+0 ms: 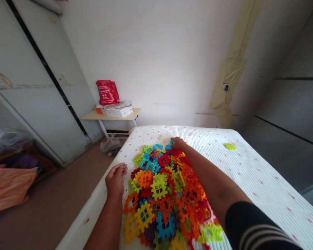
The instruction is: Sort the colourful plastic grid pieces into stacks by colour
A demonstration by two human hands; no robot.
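A large heap of colourful plastic interlocking tiles (159,185) with notched edges lies on the white dotted bed cover. My right hand (178,143) reaches over to the heap's far edge, its fingers closed on a blue interlocking tile (169,146); the fingertips are partly hidden. My left hand (116,178) rests at the left side of the heap, fingers curled together, with nothing seen in them. Near the middle lies a lime-green window tile (159,186). Closer to me are a yellow window tile (145,215) and a blue window tile (165,225).
A lone lime-green tile (230,147) lies apart on the right of the bed (250,166). Beyond the bed's far left corner, a small table (111,116) bears a red bag (107,92) and a white box (121,111). Sliding wardrobe doors (33,80) stand at left.
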